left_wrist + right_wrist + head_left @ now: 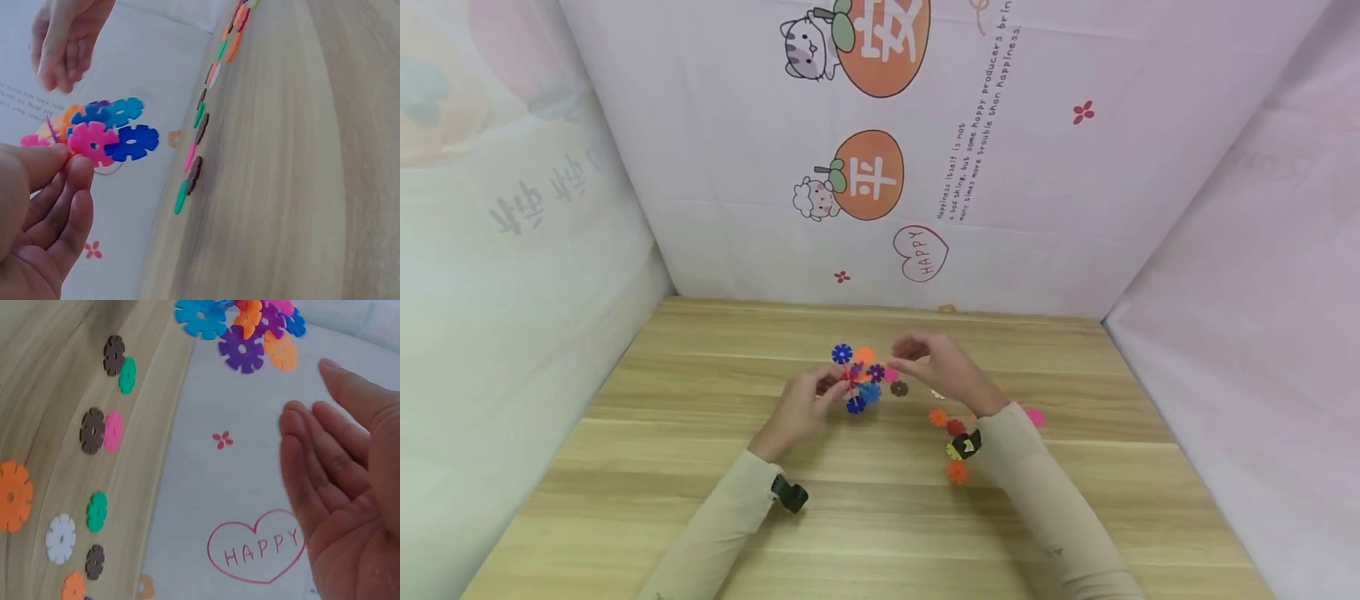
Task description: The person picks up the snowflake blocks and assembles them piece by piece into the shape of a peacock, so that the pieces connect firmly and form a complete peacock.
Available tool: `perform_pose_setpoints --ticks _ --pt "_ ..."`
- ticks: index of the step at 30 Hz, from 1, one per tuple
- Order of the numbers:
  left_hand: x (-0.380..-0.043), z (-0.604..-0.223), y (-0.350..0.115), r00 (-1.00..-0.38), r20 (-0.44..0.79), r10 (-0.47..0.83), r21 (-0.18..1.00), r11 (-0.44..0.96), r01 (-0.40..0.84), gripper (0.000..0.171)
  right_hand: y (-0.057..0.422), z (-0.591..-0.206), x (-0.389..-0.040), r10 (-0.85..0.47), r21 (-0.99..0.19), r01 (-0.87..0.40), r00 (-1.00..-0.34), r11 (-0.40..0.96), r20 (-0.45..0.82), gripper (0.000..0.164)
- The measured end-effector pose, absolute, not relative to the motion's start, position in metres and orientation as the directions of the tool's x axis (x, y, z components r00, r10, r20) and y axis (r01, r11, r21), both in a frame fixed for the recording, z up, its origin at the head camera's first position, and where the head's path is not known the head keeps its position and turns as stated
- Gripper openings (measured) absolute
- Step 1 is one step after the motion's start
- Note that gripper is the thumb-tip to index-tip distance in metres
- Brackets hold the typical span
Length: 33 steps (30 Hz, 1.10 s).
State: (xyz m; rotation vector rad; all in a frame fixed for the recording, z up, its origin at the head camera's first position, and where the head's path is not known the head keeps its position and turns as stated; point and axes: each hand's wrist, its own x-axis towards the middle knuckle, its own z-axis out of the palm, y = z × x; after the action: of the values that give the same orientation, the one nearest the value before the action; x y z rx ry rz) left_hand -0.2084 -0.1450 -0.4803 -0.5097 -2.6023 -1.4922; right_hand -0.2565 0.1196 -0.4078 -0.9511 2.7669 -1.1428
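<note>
My left hand [805, 406] pinches a cluster of interlocked plastic snowflake discs [94, 145] between thumb and fingertips, held up above the table. Blue, light blue, pink, orange and purple notched discs make up the cluster, joined at their slots. Beside it, to the right, my right hand [942, 367] hovers with relaxed fingers and nothing between them. In the right wrist view a purple disc [242, 350] hangs at the cluster's near side, apart from the right fingertips [294, 419].
Loose discs lie spread on the wooden table [850, 517], under and around the right forearm. Among them are a white disc [60, 539], an orange disc [14, 495] and a brown disc [92, 431]. A printed cloth wall [737, 183] rises behind the table.
</note>
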Motion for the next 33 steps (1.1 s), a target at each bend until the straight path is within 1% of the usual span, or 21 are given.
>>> perform_pose_setpoints --ticks 2,5,8,11,17,21,24,28,33 --pt "-0.212 -0.484 -0.147 -0.962 0.208 0.177 0.872 0.412 0.264 0.015 0.126 -0.410 -0.257 -0.532 -0.641 -0.513 -0.826 0.570 0.187 0.023" --pt "-0.217 -0.487 -0.151 -0.979 0.155 0.134 0.941 0.282 0.188 0.018 0.133 -0.419 -0.256 -0.531 -0.625 -0.477 -0.839 0.618 0.116 0.025" --pt "-0.221 -0.488 -0.153 -0.984 0.128 0.125 0.976 0.162 0.148 0.018 0.135 -0.431 -0.254 -0.528 -0.622 -0.446 -0.847 0.643 0.061 0.027" --pt "-0.223 -0.488 -0.156 -0.987 0.113 0.115 0.988 0.096 0.124 0.019 0.130 -0.446 -0.254 -0.538 -0.629 -0.440 -0.842 0.641 0.040 0.026" --pt "-0.223 -0.490 -0.157 -0.997 0.049 0.067 0.997 0.057 0.053 0.022 0.106 -0.472 -0.256 -0.530 -0.621 -0.417 -0.848 0.664 0.002 0.028" --pt "-0.222 -0.489 -0.156 -0.999 0.017 0.043 0.999 0.034 0.018 0.023 0.087 -0.486 -0.260 -0.501 -0.577 -0.412 -0.865 0.705 0.004 0.021" --pt "-0.222 -0.488 -0.156 -0.999 0.012 0.034 1.000 0.017 0.013 0.022 0.077 -0.490 -0.262 -0.464 -0.540 -0.389 -0.886 0.746 -0.002 0.019" --pt "-0.223 -0.487 -0.155 -1.000 0.018 0.017 1.000 -0.002 0.018 0.020 0.070 -0.487 -0.263 -0.424 -0.521 -0.339 -0.904 0.784 -0.049 0.019" --pt "-0.223 -0.488 -0.155 -1.000 0.011 -0.001 1.000 -0.011 0.011 0.021 0.069 -0.488 -0.267 -0.381 -0.570 -0.265 -0.920 0.778 -0.092 0.017"
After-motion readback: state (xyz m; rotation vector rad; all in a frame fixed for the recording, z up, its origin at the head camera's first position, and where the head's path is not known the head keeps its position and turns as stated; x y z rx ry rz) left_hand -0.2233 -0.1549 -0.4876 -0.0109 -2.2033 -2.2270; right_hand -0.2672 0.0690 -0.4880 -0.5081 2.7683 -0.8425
